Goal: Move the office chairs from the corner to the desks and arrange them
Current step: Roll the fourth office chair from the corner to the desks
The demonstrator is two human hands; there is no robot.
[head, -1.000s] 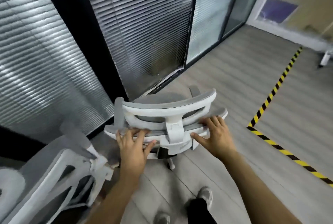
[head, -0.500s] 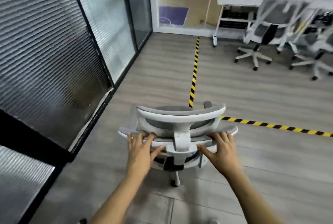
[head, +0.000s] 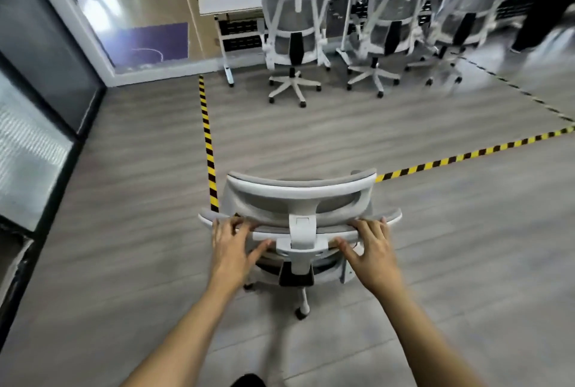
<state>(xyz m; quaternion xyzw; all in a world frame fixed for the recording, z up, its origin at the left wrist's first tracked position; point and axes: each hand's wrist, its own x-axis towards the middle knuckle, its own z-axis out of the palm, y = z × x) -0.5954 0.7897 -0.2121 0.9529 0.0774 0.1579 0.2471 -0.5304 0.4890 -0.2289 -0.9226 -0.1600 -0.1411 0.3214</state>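
Note:
A white and grey mesh office chair (head: 300,197) stands right in front of me, its back toward me. My left hand (head: 231,245) grips the top edge of its backrest on the left side. My right hand (head: 371,246) grips the same edge on the right side. Ahead, a white desk (head: 230,2) runs along the far wall, with three matching chairs at it: one at the left (head: 294,29), one in the middle (head: 389,26) and one at the right (head: 466,19).
Yellow-black floor tape (head: 207,144) runs from the far wall to the chair, and another strip (head: 466,156) leads off right. Glass partitions with blinds (head: 28,150) line the left side. A person in dark clothes (head: 541,10) stands at the far right.
I have turned away from the corner and the blinds toward the desks. The held chair has rolled with me up to the tape; the desk chairs are much closer.

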